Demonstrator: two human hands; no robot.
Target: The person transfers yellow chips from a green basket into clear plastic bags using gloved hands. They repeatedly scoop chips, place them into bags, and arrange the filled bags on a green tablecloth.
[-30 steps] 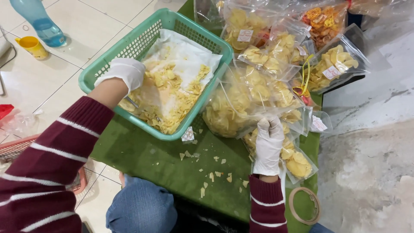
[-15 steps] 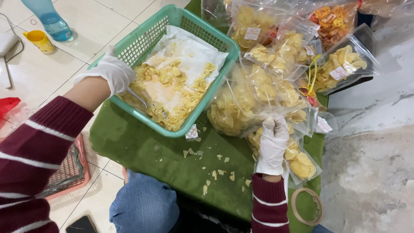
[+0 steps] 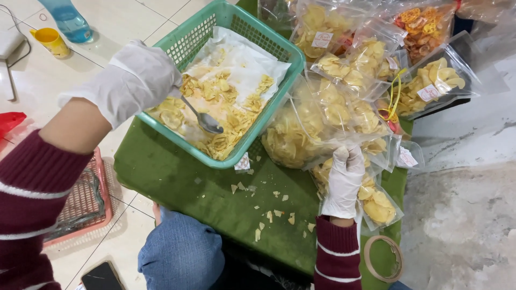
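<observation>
Chips [image 3: 226, 115], pale yellow, lie on white paper in a green basket [image 3: 279, 51] on the green tabletop [image 3: 177, 182]. My gloved left hand [image 3: 134, 80] is closed around a metal spoon [image 3: 207, 122], its bowl resting among the chips. My gloved right hand [image 3: 344, 180] grips the edge of an open clear bag [image 3: 306, 131] of chips just beside the basket. I judge that a level spoon and a wide bag mouth keep crumbs off the cloth.
</observation>
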